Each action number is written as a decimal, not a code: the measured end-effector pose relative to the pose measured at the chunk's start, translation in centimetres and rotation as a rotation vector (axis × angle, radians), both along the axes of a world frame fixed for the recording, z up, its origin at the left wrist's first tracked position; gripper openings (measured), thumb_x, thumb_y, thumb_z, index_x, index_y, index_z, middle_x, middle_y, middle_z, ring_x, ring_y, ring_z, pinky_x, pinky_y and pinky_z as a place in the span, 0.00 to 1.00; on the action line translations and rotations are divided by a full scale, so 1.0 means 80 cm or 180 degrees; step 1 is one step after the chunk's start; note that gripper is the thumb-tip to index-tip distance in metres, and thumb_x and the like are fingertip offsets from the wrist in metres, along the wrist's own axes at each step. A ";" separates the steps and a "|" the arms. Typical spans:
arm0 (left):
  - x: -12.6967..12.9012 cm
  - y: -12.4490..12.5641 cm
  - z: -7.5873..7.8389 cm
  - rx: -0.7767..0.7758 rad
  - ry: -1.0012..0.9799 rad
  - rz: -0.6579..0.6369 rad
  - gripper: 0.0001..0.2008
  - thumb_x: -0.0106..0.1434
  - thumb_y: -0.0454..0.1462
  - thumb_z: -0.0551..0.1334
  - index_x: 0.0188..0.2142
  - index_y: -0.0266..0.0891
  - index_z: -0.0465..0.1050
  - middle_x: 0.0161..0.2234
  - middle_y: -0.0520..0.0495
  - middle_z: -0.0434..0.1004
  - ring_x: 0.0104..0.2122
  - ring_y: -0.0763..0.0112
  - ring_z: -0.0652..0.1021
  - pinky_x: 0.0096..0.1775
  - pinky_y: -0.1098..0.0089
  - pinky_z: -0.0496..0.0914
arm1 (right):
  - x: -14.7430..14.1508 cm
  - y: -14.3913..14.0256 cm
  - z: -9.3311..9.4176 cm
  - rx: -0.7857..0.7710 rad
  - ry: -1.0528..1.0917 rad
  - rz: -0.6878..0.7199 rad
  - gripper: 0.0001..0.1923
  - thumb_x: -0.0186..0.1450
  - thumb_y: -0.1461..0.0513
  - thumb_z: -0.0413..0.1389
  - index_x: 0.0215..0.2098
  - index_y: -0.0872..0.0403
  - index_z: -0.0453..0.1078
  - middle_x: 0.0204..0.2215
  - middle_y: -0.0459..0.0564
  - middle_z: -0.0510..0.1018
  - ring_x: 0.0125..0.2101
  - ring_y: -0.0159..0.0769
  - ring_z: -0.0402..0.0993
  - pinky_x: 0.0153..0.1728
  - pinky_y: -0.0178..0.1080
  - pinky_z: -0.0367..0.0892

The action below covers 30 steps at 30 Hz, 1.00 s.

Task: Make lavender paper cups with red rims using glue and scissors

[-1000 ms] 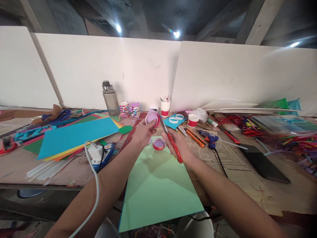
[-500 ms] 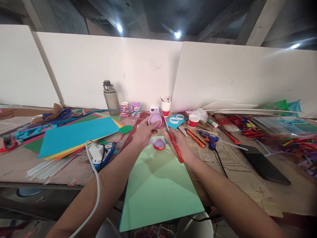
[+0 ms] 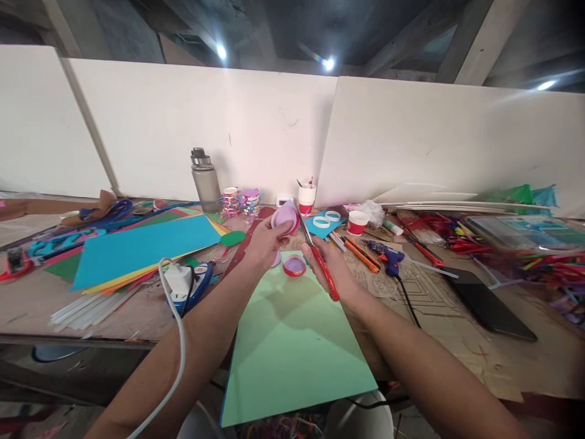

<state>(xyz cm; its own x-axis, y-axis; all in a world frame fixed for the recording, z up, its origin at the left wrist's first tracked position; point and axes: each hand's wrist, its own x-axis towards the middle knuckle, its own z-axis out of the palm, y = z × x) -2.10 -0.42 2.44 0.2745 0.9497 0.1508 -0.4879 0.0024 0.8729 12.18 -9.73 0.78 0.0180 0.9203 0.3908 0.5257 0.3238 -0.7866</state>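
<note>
My left hand (image 3: 269,244) pinches a small round purple paper piece (image 3: 284,218) with a red edge, like a cut-down cup bottom. Red-handled scissors (image 3: 323,268) are in my right hand (image 3: 336,268), their blades pointing up and away beside the purple piece. Whether the blades touch its edge I cannot tell. Below my hands, a red ring-shaped cup piece (image 3: 294,266) with a purple inside rests on the light green sheet (image 3: 297,347). A bit of purple paper shows beside my left hand.
On the left lie coloured paper sheets (image 3: 146,250), glue sticks (image 3: 86,308) and a power strip (image 3: 196,286) with a white cable crossing my left forearm. On the right are a paper cup (image 3: 358,222), a blue glue gun (image 3: 390,259) and a black phone (image 3: 489,302). A bottle (image 3: 205,183) stands behind.
The purple piece has tilted slightly in my left hand and shifted a little to the left. The scissors and my right hand stay nearly in place.
</note>
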 end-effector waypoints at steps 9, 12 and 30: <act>0.004 -0.004 -0.003 -0.0021 0.0028 -0.0033 0.30 0.35 0.41 0.82 0.36 0.35 0.75 0.30 0.50 0.78 0.26 0.73 0.77 0.26 0.72 0.61 | 0.002 0.002 -0.004 0.0071 0.0018 0.0036 0.18 0.71 0.45 0.47 0.36 0.49 0.64 0.24 0.42 0.68 0.24 0.35 0.64 0.27 0.37 0.60; 0.006 -0.007 -0.005 -0.0018 0.0074 -0.0096 0.30 0.36 0.42 0.82 0.36 0.36 0.73 0.30 0.50 0.78 0.26 0.72 0.78 0.27 0.72 0.61 | 0.003 0.003 -0.007 0.0081 0.0030 0.0014 0.18 0.72 0.45 0.46 0.36 0.48 0.63 0.23 0.42 0.68 0.23 0.36 0.64 0.26 0.38 0.60; -0.007 0.004 0.001 0.0178 0.0300 -0.0239 0.26 0.39 0.41 0.81 0.36 0.34 0.78 0.29 0.48 0.78 0.25 0.72 0.78 0.26 0.72 0.63 | 0.004 0.003 -0.007 0.0040 0.0038 0.0023 0.17 0.71 0.46 0.49 0.33 0.49 0.63 0.22 0.41 0.67 0.23 0.33 0.62 0.27 0.37 0.59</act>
<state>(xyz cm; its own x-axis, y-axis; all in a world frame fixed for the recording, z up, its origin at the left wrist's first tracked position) -2.70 -0.10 2.55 0.3600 0.9168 0.1731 -0.4039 -0.0141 0.9147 12.46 -9.47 0.25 0.0161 0.9155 0.4021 0.5140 0.3374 -0.7887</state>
